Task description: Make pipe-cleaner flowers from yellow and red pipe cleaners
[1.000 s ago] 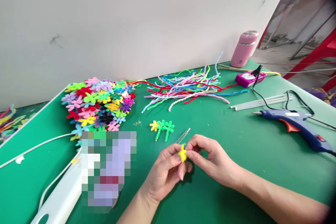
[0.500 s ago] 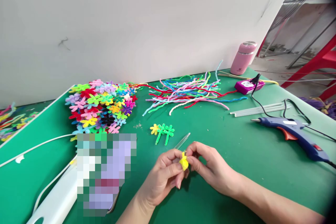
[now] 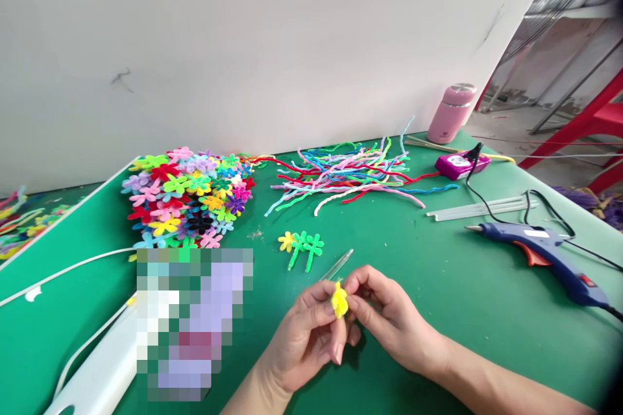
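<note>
Between my two hands is a small yellow pipe-cleaner flower, its loops bunched together. My left hand pinches it from the left with thumb and fingers. From the other side, the thumb and forefinger of my right hand are closed on its edge. Just beyond my hands lies a clear pointed stick, partly hidden by my left fingers. Behind that, two green pipe-cleaner flowers with stems rest beside a small yellow flower on the green table.
A heap of colourful pipe-cleaner flowers is at the left, loose pipe cleaners in the middle. On the right are a blue glue gun, glue sticks, a purple power socket and a pink flask. A white board stands behind.
My fingers have shifted slightly around the yellow flower, which has turned a little and shows more of its loops. The view has tilted slightly; the table things lie unmoved.
</note>
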`<state>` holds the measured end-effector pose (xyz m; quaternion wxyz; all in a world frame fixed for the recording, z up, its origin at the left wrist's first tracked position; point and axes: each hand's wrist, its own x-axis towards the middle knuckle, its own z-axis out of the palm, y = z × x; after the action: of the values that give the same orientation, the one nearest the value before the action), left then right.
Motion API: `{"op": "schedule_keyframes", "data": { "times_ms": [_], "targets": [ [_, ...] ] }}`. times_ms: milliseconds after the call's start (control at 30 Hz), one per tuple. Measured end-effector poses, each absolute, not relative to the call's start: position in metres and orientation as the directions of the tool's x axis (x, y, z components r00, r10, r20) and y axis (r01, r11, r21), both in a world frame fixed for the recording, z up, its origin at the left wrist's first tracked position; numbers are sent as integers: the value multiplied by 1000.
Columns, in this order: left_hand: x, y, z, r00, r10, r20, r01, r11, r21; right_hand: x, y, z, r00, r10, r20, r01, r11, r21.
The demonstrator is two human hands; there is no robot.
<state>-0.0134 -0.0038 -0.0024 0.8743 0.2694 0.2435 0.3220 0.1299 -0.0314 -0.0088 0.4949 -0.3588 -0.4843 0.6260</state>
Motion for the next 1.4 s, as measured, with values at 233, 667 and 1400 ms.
{"op": "schedule_keyframes", "data": {
  "times_ms": [233,667,1400],
  "targets": [
    [-13,-7,6,554,808,-200,-196,359,912,134,-27,-6,-232,972,27,-262,-36,-964],
    [-9,-9,5,460,793,400,473,-600,646,144,-23,-4,-181,943,280,257,320,-912],
    [-7,-11,19,554,783,-282,-33,359,933,123,-36,-5,-183,979,-84,-349,-145,-926]
  ]
}}
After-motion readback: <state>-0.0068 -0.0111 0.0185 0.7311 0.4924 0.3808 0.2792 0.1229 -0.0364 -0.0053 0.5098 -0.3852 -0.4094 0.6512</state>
